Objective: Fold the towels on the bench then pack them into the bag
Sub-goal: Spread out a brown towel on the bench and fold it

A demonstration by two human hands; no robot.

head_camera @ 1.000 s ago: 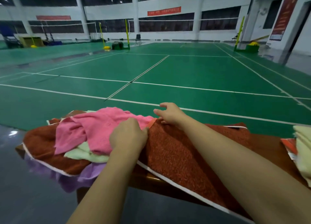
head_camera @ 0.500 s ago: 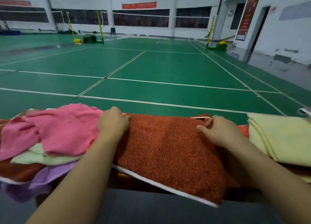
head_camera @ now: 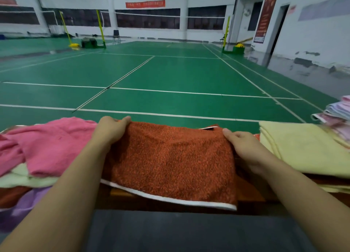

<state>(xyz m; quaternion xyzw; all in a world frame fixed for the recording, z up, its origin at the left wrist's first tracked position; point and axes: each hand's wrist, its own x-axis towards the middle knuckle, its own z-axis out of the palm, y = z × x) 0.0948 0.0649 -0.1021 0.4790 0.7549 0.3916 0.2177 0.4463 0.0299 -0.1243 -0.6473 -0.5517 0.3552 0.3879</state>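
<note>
**Gripping the rust-orange towel at both far corners**

Stretching across the middle of the bench [head_camera: 121, 192], the rust-orange towel [head_camera: 170, 160] lies with its white-trimmed near edge hanging over the front of the seat. The left hand [head_camera: 111, 131] has its fingers curled over the towel's far left corner, thumb on top, pinching the cloth. The right hand [head_camera: 244, 147] grips the far right corner, thumb pressed along the upper edge and fingers tucked under the fabric. Between the two hands the far edge is raised slightly off the bench.

Just left of the towel sits a loose heap: a pink towel [head_camera: 49, 143] on top, a pale green towel [head_camera: 24, 177] beneath it, and a lilac towel [head_camera: 24, 208] drooping over the bench front at the lower left. Just right of it rests a folded pale yellow towel [head_camera: 303, 147], and beyond that, at the frame's right edge, a stack of pastel cloths [head_camera: 339, 113], too blurred to make out further.

Behind the bench spreads a green badminton court [head_camera: 170, 71] with white lines.
</note>
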